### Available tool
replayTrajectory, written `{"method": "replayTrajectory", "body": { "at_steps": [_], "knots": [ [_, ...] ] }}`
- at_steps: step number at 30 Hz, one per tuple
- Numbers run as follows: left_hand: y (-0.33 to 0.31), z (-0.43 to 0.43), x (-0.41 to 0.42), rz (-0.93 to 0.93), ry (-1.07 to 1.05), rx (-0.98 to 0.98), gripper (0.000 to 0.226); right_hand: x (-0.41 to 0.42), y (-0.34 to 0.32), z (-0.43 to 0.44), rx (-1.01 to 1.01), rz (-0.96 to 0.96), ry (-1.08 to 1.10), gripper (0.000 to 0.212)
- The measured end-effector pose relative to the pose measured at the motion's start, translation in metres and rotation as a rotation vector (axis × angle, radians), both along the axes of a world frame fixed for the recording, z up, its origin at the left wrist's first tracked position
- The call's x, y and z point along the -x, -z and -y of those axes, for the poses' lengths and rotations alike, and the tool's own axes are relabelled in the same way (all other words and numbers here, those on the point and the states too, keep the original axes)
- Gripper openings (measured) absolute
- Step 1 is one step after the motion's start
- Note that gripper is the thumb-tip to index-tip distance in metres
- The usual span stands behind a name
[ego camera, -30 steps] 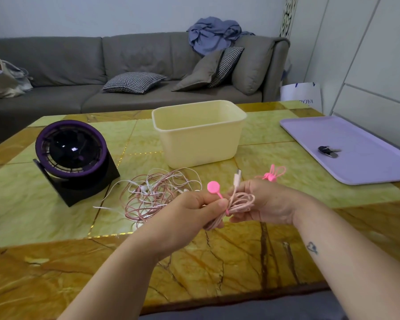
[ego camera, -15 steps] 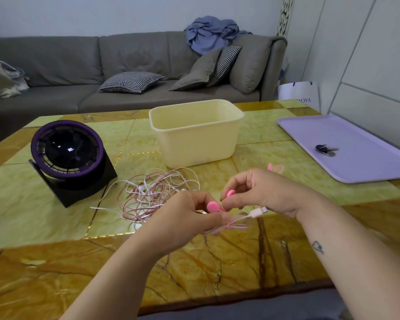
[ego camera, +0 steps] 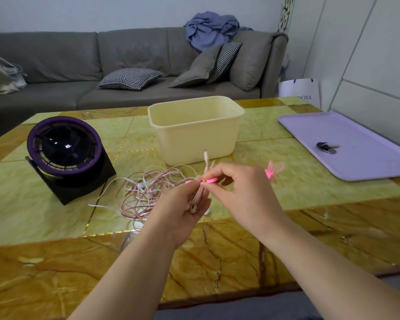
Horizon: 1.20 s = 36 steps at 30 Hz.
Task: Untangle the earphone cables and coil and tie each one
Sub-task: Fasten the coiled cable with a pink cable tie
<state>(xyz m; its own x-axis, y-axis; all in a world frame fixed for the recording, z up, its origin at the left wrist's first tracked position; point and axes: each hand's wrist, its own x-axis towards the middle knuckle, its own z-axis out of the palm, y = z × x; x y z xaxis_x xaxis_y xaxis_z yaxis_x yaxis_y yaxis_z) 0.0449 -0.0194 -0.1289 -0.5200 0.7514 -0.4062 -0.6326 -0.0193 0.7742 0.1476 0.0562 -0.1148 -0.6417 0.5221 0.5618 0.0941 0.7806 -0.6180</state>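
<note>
My left hand point(ego camera: 179, 207) grips a coiled pink earphone cable point(ego camera: 198, 195) upright over the table; its white plug point(ego camera: 206, 156) sticks up and an earbud shows at the palm. My right hand point(ego camera: 239, 191) pinches a pink silicone cable tie point(ego camera: 211, 180) against the top of the coil. A tangled heap of pink and white earphone cables point(ego camera: 146, 192) lies on the table just left of my hands. A bunch of spare pink ties point(ego camera: 273, 170) rests on the table to the right.
A cream plastic bin point(ego camera: 194, 132) stands behind my hands. A purple desk fan point(ego camera: 65, 153) sits at the left. A lilac tray point(ego camera: 356, 146) with a key point(ego camera: 326, 147) lies at the right. A grey sofa is beyond the table.
The coil has turned from lying flat to standing upright with the plug on top. My right hand moved from the plug end to pinching the pink tie at the coil.
</note>
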Motion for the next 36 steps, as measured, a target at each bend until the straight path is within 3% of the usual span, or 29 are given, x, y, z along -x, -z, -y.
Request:
{"method": "replayTrajectory", "body": {
  "at_steps": [4,9,19,23,25,27,29,31,33,36],
  "knots": [
    [-0.002,0.0,-0.002,0.128,-0.026,-0.098,0.011,0.0,0.0,-0.002,0.121,-0.048,-0.049,0.01],
    [-0.01,0.003,-0.01,0.227,-0.026,-0.276,0.017,-0.006,-0.013,-0.012,0.589,-0.132,-0.227,0.012],
    [-0.024,0.012,-0.009,0.104,0.031,-0.472,0.02,-0.002,-0.012,-0.022,1.182,-0.281,-0.414,0.01],
    [-0.018,0.013,-0.005,0.043,0.174,-0.425,0.021,-0.001,-0.007,-0.027,1.245,-0.257,-0.407,0.007],
    [-0.012,0.014,-0.002,0.04,0.31,-0.399,0.047,-0.003,-0.006,-0.031,1.215,-0.214,-0.451,0.013],
    [-0.008,0.017,0.003,0.031,0.437,-0.39,0.057,-0.007,-0.006,-0.035,1.164,-0.154,-0.537,0.03],
    [-0.008,0.019,0.004,-0.016,0.504,-0.354,0.041,-0.013,-0.008,-0.037,1.129,-0.094,-0.585,0.035],
    [-0.01,0.02,0.004,-0.054,0.484,-0.307,0.027,-0.017,-0.01,-0.036,1.121,-0.048,-0.62,0.021],
    [-0.01,0.02,0.003,-0.049,0.466,-0.296,0.02,-0.019,-0.013,-0.034,1.154,-0.021,-0.645,0.013],
    [-0.007,0.021,0.007,-0.063,0.522,-0.321,0.015,-0.02,-0.013,-0.034,1.152,0.027,-0.676,0.018]
  ]
}}
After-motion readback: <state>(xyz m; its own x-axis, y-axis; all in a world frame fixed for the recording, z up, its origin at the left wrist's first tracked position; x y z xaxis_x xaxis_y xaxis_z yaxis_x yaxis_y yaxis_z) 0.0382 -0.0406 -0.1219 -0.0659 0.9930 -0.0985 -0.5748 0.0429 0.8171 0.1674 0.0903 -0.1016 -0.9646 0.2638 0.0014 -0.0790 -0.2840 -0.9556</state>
